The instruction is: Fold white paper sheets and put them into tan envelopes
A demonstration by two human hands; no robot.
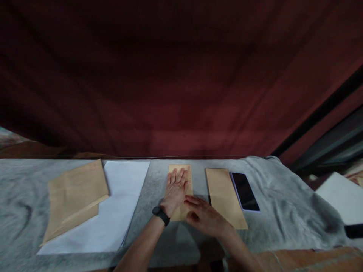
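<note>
My left hand (175,192) lies flat on a brown paper envelope (177,214), fingers spread and pointing away from me. A dark watch is on that wrist. At the envelope's right edge, my right hand (204,217) rests with its fingertips over the paper, close to the left hand. Its fingers are stretched out, with the thumb lower and partly bent, and no held thing shows between them. To the right of my hands lies another brown envelope (225,198), flat on the grey cloth.
A phone (246,192) lies beside the right envelope. Several brown envelopes (78,185) overlap white paper sheets (126,189) on the left. Grey cloth (272,196) covers the surface. A dark red curtain (181,94) hangs behind. A white flat object (343,196) is at far right.
</note>
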